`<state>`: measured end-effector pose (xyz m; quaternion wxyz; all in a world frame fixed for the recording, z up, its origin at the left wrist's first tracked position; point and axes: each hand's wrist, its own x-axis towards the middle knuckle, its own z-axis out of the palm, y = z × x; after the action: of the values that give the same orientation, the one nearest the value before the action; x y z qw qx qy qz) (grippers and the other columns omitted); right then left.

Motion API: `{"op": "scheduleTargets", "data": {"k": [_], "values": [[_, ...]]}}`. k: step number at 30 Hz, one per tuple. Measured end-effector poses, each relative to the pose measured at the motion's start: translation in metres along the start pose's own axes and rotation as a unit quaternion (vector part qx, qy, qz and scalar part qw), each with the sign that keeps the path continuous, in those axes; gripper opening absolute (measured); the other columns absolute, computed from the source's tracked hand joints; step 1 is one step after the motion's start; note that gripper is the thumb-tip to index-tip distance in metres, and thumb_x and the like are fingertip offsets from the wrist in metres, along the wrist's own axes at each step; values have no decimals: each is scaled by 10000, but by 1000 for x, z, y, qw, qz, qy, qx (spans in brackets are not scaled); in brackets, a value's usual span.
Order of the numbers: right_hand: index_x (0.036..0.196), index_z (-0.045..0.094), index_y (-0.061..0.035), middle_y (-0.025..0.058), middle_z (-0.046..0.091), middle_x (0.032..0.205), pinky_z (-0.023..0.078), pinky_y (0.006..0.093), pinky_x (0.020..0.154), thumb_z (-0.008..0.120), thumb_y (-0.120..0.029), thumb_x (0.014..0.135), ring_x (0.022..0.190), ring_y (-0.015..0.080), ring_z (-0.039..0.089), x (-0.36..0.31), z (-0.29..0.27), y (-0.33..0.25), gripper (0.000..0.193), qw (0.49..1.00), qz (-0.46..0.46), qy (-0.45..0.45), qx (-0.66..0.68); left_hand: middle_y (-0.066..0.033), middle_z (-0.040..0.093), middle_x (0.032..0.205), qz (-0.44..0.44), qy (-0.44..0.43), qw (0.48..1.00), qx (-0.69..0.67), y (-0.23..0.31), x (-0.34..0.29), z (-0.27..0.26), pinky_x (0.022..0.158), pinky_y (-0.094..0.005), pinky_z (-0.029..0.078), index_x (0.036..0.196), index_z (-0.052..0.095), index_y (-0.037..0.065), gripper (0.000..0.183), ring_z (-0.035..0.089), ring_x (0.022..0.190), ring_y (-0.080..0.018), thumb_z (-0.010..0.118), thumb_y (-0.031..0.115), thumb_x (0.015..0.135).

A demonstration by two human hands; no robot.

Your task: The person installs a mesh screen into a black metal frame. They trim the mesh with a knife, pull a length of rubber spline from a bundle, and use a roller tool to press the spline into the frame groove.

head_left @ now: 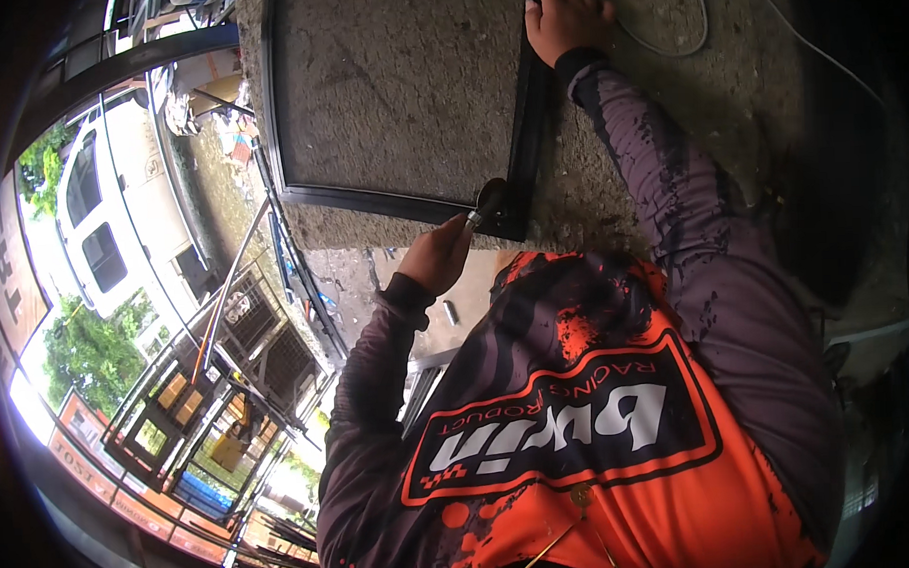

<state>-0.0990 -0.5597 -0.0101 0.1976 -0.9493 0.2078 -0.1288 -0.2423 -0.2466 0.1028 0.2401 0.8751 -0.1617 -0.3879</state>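
A black rectangular frame [522,131] with dark mesh [398,96] across it lies on a rough, carpet-like work surface. My left hand [439,256] is closed around a small hand tool [491,197] with a metal collar and a rounded, dark, shiny head. Its handle is hidden in my fingers. The head rests over the frame's near right corner; whether it presses into the frame I cannot tell. Up at the top edge, my right hand [572,22] lies flat beside the frame's right side, fingers stretched out and thumb near the frame. The fingertips are partly cut off by the picture's edge.
A thin pale cable [704,35] loops over the surface to the right. Below the surface's near edge, a small object [450,312] lies on the floor. To the left are metal bars [236,282], scattered items and a white vehicle [121,195] outside.
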Motion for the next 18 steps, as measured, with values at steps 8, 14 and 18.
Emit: {"op": "scheduleTargets", "data": {"k": [8,14,18], "values": [[1394,468,-135,159,408,1478,280,585,1086,536,-313,901,1390,346,335,1,-4,0,528,1000,2,-9,26,-268,644,854,-8,-32,999,25,29,26,-21,710,-499,502,1097,583,-9,290,619,856,-461,491,237,972],[1403,462,-131,161,397,1486,277,579,1090,523,-317,907,1392,347,333,2,-6,1,534,1000,-1,-15,16,-280,637,887,24,-98,990,97,30,34,-34,721,-477,499,1076,596,-26,306,615,882,-455,505,247,973],[1372,492,-119,166,459,1439,324,542,1080,560,-320,905,1360,332,395,2,-11,-1,512,1000,-13,9,-6,-275,621,829,12,-85,992,91,39,60,-46,684,-462,490,1037,597,-29,277,622,819,-444,509,226,975]]}}
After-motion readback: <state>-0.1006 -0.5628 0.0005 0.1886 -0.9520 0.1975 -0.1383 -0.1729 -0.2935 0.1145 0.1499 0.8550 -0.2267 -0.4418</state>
